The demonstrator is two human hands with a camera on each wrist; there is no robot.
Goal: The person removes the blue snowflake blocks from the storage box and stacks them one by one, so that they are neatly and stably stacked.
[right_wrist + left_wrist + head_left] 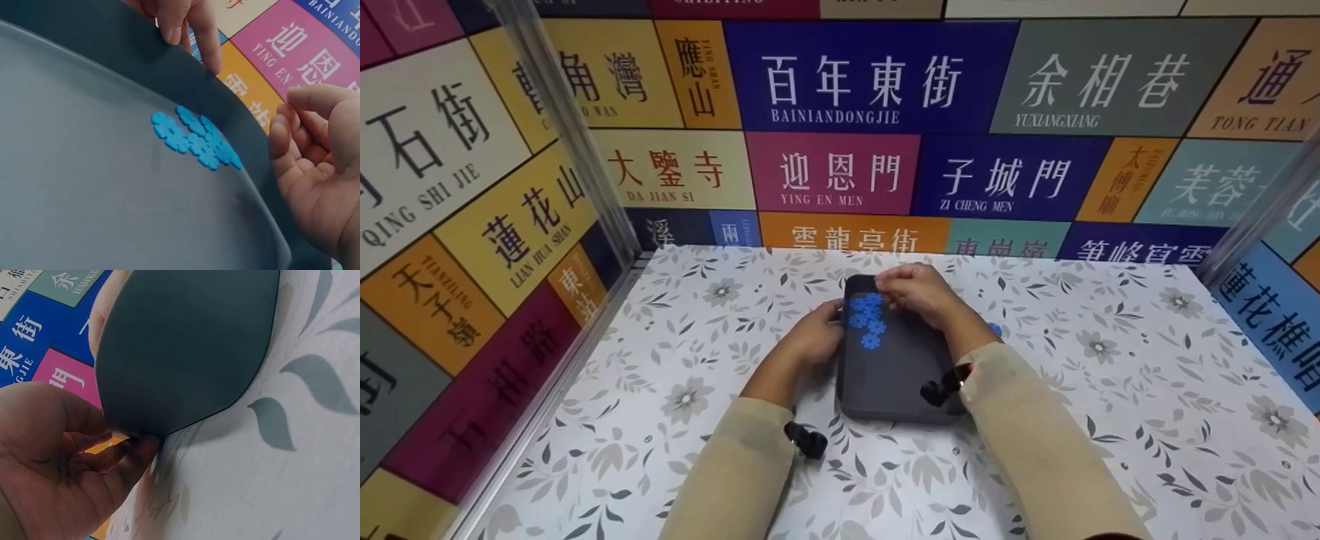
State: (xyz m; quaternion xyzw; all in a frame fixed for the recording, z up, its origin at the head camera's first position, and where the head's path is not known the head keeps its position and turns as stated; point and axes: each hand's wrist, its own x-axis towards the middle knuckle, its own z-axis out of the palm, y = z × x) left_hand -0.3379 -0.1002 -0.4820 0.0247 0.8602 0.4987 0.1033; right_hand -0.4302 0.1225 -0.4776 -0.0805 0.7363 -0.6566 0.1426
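Note:
A dark grey rectangular tray (896, 375) lies on the table, with several flat blue flower-shaped pieces (199, 143) clustered on its floor toward the far left. At the tray's left side, my left hand (816, 334) holds its outer wall; the left wrist view shows the fingers (115, 461) bent against the lower edge. My right hand (922, 292) is at the far rim, above the tray. Its fingers (295, 138) curl with the thumb near the index finger, and nothing shows between them. Part of that hand is hidden behind the tray in the left wrist view.
Another blue piece (996, 328) lies on the table right of the tray, partly hidden by the right forearm. The tabletop (697, 450) has a leaf-and-flower pattern. Panels (870, 75) with street names stand behind and at both sides. Small black cameras sit at both wrists.

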